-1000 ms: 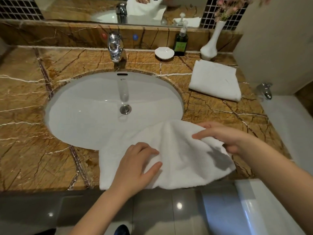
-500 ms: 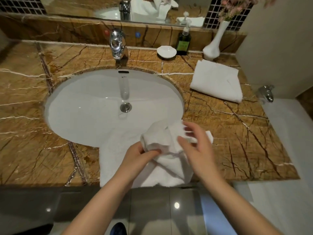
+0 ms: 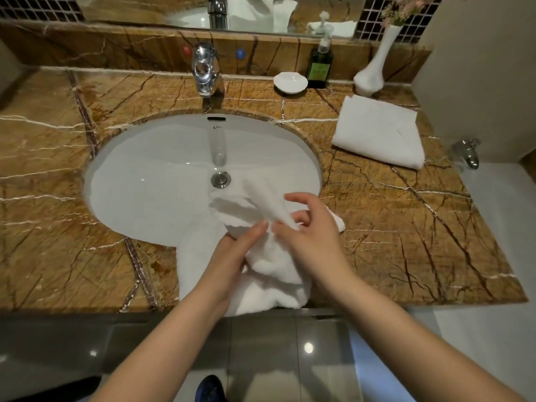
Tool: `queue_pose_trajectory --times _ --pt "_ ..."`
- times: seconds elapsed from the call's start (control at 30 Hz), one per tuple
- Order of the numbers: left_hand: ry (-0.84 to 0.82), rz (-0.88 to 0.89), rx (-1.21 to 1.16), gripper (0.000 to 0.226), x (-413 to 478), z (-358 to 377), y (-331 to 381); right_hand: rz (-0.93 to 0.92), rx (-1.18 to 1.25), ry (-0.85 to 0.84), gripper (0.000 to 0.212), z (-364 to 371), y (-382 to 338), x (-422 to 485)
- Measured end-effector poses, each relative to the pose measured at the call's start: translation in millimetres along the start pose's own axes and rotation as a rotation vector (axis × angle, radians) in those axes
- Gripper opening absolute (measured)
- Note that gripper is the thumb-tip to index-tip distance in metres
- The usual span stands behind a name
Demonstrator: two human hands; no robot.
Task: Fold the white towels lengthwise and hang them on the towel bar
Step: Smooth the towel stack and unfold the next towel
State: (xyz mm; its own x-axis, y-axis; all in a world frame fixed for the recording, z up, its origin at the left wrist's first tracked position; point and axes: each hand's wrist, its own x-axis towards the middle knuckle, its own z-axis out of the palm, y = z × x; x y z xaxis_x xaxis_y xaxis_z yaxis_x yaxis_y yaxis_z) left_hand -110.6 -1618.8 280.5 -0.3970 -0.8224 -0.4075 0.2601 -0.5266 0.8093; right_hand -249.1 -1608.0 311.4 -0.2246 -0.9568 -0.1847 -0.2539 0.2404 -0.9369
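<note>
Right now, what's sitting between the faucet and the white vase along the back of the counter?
In the head view, a small white dish and a green pump bottle sit between the faucet and the white vase.

Left of the sink point(image 3: 139, 181) the desk point(image 3: 43, 198) lies bare; behind the sink stands the faucet point(image 3: 206, 71); right of it a dish point(image 3: 290, 82), bottle point(image 3: 320, 68), vase point(image 3: 369, 76) and folded towel point(image 3: 377, 132) crowd the back; the near right stays open.

Head camera looks steeply down, close over the sink point(image 3: 121, 181).
</note>
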Motion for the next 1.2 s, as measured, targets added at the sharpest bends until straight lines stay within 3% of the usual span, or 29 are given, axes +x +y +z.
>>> queue_pose_trajectory --times 0.07,0.17,0.23,0.3,0.33,0.4,0.47,0.7,0.8,0.87,0.97,1.03,1.1,1.13,1.2 --pt "0.006 0.002 0.005 0.054 -1 -3 1 -0.003 0.026 -0.118 0.032 9 -8 3" --pt "0.130 0.017 0.025 0.043 -5 -3 1 0.135 0.330 -0.233 0.025 14 -6 11" --pt "0.235 0.028 0.082 0.049 -7 -4 2 0.160 0.378 -0.077 0.028 11 2 14" --pt "0.307 0.033 0.053 0.054 -11 -9 10 0.000 0.000 0.109 0.024 3 22 16" --pt "0.322 0.045 0.021 0.057 -14 -15 16 -0.110 -0.287 0.074 0.023 -1 32 14" --pt "0.320 0.097 0.013 0.061 -25 -33 32 -0.270 -0.846 -0.177 0.043 -6 50 8" --pt "0.302 0.166 0.041 0.054 -41 -59 51 -0.299 -1.114 -0.284 0.056 -7 62 1" --pt "0.439 0.080 0.411 0.091 -90 -158 83 -0.157 -1.385 -0.171 0.065 -10 62 -32" --pt "0.539 0.007 0.663 0.081 -96 -187 78 -0.027 -1.488 -0.173 0.066 -17 58 -41" --pt "0.694 -0.026 0.858 0.073 -95 -199 72 0.014 -1.567 -0.148 0.063 -15 49 -47" --pt "1.004 -0.027 1.228 0.099 -95 -200 68 -0.074 -1.524 -0.010 0.039 1 26 -41" --pt "1.093 0.197 1.459 0.092 -92 -189 62 -0.305 -1.281 0.052 0.023 20 19 -27" --pt "0.924 0.470 1.561 0.062 -81 -170 55 -0.453 -1.108 -0.040 0.028 46 13 -11" --pt "0.784 0.503 1.588 0.049 -73 -162 50 -0.447 -1.050 -0.120 0.035 60 12 -6" --pt "0.542 0.408 1.624 0.044 -60 -153 38 -0.375 -1.068 -0.250 0.052 81 21 -3"
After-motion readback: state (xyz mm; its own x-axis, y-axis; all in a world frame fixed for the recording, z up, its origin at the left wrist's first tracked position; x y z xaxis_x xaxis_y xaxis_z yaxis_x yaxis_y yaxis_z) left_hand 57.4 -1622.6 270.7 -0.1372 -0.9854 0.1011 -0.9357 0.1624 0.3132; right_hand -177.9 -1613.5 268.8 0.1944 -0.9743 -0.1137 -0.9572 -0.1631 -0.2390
